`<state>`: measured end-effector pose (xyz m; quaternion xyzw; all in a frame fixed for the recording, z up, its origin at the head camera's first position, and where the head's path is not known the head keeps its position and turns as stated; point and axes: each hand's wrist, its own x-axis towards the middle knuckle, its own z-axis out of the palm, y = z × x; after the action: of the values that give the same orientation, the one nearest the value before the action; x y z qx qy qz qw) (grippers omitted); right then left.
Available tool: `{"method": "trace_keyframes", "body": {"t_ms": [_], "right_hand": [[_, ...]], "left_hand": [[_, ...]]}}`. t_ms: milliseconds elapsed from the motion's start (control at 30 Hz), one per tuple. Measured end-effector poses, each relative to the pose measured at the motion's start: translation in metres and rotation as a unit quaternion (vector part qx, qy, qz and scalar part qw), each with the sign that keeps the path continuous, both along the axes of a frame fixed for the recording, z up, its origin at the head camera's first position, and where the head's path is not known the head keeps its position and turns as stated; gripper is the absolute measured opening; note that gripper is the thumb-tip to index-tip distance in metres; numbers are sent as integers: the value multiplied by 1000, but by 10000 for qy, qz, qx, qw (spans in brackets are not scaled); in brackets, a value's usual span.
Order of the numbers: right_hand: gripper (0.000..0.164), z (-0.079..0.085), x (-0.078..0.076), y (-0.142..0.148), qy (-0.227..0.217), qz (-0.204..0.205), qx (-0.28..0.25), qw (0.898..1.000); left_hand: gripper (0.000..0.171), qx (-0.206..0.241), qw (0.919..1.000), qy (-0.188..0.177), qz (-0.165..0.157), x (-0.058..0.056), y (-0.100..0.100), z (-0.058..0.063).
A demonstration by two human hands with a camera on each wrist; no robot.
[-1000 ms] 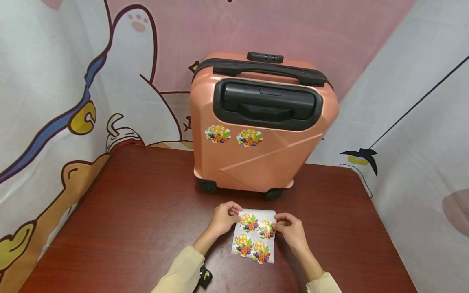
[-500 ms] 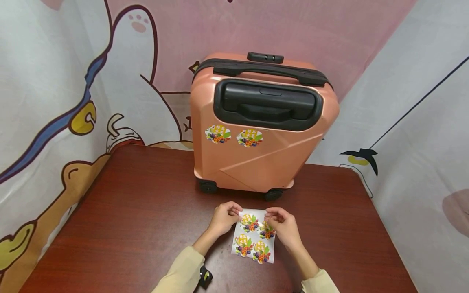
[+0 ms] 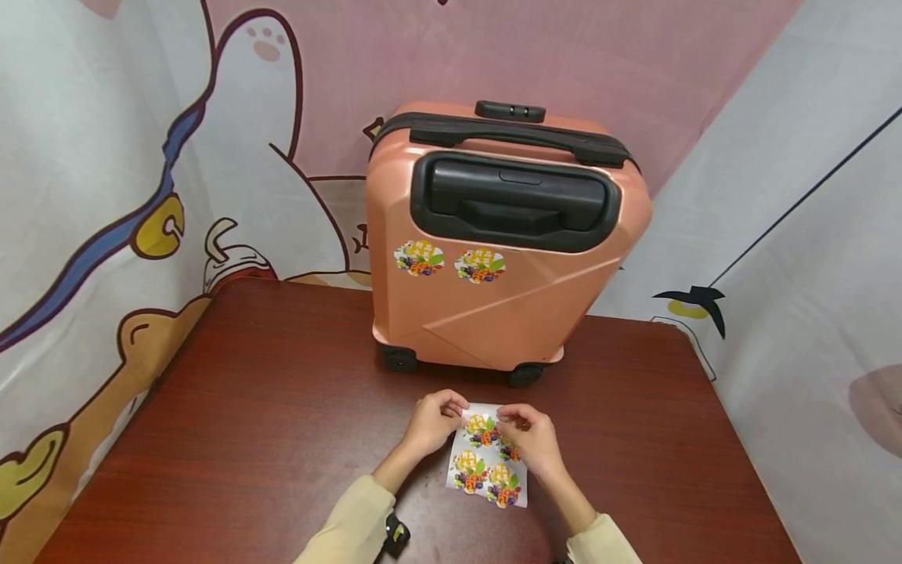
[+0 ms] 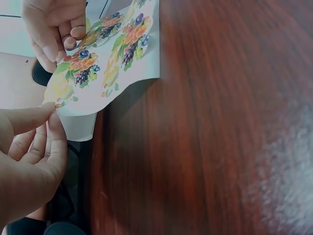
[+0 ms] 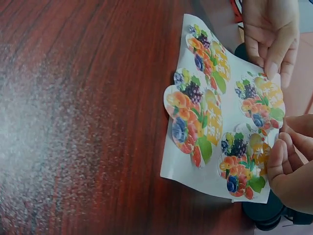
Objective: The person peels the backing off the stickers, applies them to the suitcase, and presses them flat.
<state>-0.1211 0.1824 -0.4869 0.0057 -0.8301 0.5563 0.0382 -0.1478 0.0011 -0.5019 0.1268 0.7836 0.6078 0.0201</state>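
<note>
Fruit-patterned stickers cover a white sticker sheet [image 3: 485, 456] in front of the suitcase. My left hand [image 3: 430, 425] pinches its far left corner between thumb and fingers, as the left wrist view shows with the left hand [image 4: 36, 152] at lower left. At the far edge, my right hand [image 3: 537, 445] curls thumb and fingertips onto the sheet beside the far right sticker [image 5: 244, 166], partly covering it in the head view. The sheet [image 5: 173, 164] bends up along the held edge. Upright behind it stands an orange suitcase [image 3: 507, 309] bearing two matching stickers, one left [image 3: 419, 258], one right [image 3: 480, 265].
The dark red wooden table [image 3: 268, 439] extends around the sheet on both sides. Black wheels [image 3: 400, 359] support the suitcase near the sheet's far edge. A cartoon-printed cloth [image 3: 317, 94] hangs behind and beside the table. A small black object [image 3: 397, 536] sits by the left sleeve.
My right hand has moved left along the sheet's far edge, from its right corner toward the middle. The left hand keeps its hold with only a slight shift.
</note>
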Motion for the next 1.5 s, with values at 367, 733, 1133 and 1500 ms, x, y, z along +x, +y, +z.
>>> {"method": "trace_keyframes", "body": {"t_ms": [367, 733, 1133, 1500], "right_hand": [[11, -4, -1, -3, -51, 66, 660, 9978], [11, -2, -1, -5, 38, -5, 743, 9972], [12, -6, 0, -4, 116, -37, 713, 9974], [11, -4, 2, -2, -115, 29, 250, 9996]], "left_hand": [[14, -90, 9999, -71, -119, 2, 0, 2], [14, -138, 9998, 108, -110, -1, 1, 0], [9, -209, 9995, 168, -137, -4, 2, 1], [10, -367, 9991, 178, -63, -10, 3, -2]]}}
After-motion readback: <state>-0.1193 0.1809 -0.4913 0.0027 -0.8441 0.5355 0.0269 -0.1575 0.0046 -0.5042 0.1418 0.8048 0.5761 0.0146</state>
